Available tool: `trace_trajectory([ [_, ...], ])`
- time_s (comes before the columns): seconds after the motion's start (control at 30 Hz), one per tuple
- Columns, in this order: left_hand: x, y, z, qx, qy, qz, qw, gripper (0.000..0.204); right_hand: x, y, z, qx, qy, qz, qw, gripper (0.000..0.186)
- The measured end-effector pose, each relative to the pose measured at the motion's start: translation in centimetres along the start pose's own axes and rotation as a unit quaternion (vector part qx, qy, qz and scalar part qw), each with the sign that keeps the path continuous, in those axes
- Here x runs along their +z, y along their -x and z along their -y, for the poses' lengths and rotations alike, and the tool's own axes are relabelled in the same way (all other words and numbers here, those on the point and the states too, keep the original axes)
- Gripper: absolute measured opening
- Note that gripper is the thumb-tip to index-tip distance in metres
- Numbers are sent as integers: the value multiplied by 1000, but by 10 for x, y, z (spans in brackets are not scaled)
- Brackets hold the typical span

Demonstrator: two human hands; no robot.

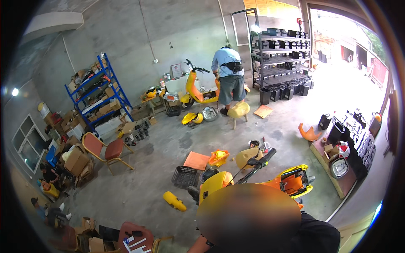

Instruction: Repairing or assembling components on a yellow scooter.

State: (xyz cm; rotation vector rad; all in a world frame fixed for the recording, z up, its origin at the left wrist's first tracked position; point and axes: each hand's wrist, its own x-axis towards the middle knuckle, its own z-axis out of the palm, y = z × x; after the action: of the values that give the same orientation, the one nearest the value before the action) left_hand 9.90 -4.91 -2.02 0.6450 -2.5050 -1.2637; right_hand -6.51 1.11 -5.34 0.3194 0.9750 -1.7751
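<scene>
Hands Out of View as Yellow-and-Orange Motor Scooter (pixel 218 182) Stands Opened Up

Neither of the wearer's hands shows, so whether they are spread, closed or gripping anything cannot be told. A blurred oval (pixel 249 213) and black clothing (pixel 318 236) fill the bottom middle; whose bare arm (pixel 198 245) meets the lower edge is unclear.

Beyond, a dark metal rack (pixel 280 73) bearing black battery-like boxes (pixel 289 92) stands near the bright doorway (pixel 337 50), well apart from blue shelving (pixel 114 79) loaded with cartons (pixel 113 105). The motor scooter sits lower middle on the concrete floor (pixel 143 185), partly covered by the oval, its orange-and-yellow tail section (pixel 293 184) uncovered and one end of the handlebar (pixel 265 159) pointing up and right. Farther back, a co-worker (pixel 230 69) in light blue bends beside a second scooter (pixel 195 89).

Left of the near machine lie a black plastic crate (pixel 184 183), an orange sheet (pixel 196 160) and a curved yellow panel (pixel 174 201).

Careful work here probably means steadying the handlebar first, since a free front end could swing; supporting loose bodywork along its length to spare clips and paint; stepping wide of the curved yellow panel; and dropping any fasteners into a container such as the small round dish (pixel 254 143).
</scene>
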Motion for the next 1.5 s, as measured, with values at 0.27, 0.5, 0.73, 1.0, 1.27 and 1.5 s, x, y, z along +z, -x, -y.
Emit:
trace_trajectory([
  [0.27,2,-1,-2,4,-9,-3,1000,40,-21,28,14,-71,328,18,942,13],
  [0.5,2,-9,-4,9,-19,-15,1000,39,-41,34,31,-103,321,69,939,8],
  [0.73,4,-11,-9,9,-20,-20,1000,38,-124,52,55,-204,473,105,851,11],
  [1.0,12,-4,-5,1,-27,-37,999,37,-205,84,108,-75,396,-82,912,15],
  [1.27,35,78,41,-49,-123,-46,990,37,-215,23,177,11,180,-209,961,27],
  [1.5,69,191,50,-149,-280,-42,947,35,-225,-108,198,25,192,-12,981,24],
])
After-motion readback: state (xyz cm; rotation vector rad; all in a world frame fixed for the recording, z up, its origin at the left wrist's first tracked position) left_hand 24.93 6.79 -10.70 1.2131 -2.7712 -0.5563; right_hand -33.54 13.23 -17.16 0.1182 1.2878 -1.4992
